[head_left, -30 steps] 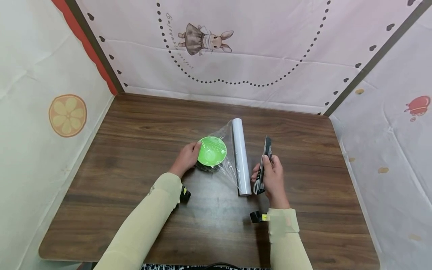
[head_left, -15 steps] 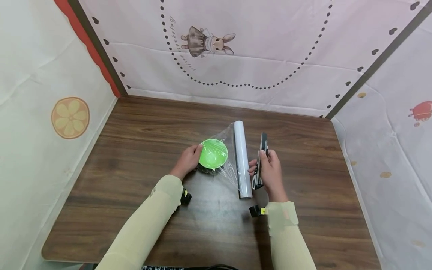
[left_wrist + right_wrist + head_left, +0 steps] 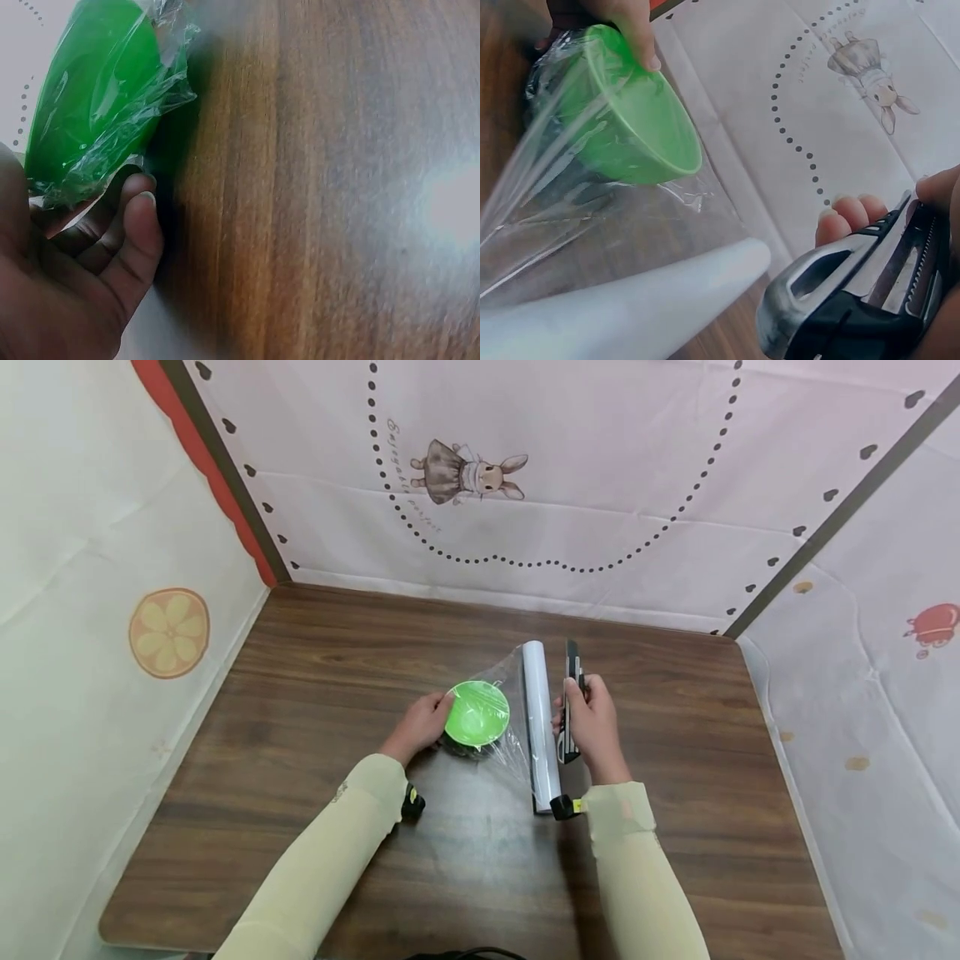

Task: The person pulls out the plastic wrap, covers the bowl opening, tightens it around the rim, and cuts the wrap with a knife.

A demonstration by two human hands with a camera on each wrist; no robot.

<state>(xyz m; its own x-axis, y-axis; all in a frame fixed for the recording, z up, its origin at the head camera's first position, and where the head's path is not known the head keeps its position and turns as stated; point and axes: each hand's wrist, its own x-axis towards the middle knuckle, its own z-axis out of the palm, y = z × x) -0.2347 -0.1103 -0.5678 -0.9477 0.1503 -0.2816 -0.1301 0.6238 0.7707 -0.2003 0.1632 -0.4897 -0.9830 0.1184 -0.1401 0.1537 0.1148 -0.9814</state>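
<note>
A green bowl is wrapped in clear cling film, which stretches from it to a white roll on the right. My left hand grips the bowl's left rim, thumb over the edge and film; in the left wrist view its other fingers curl beneath the bowl. Just right of the roll, my right hand holds a black and silver utility knife, thumb along its body and tip pointing away. The right wrist view shows the knife's rounded end close up; whether the blade is out I cannot tell.
All of this is over a dark wooden table. Printed cloth walls enclose its back and both sides. A dark cable shows at the front edge. Each wrist wears a small black camera.
My right hand has moved left and away from me with the utility knife, closer to the roll. The left hand keeps its grip on the bowl. The head view has tilted slightly upward.
</note>
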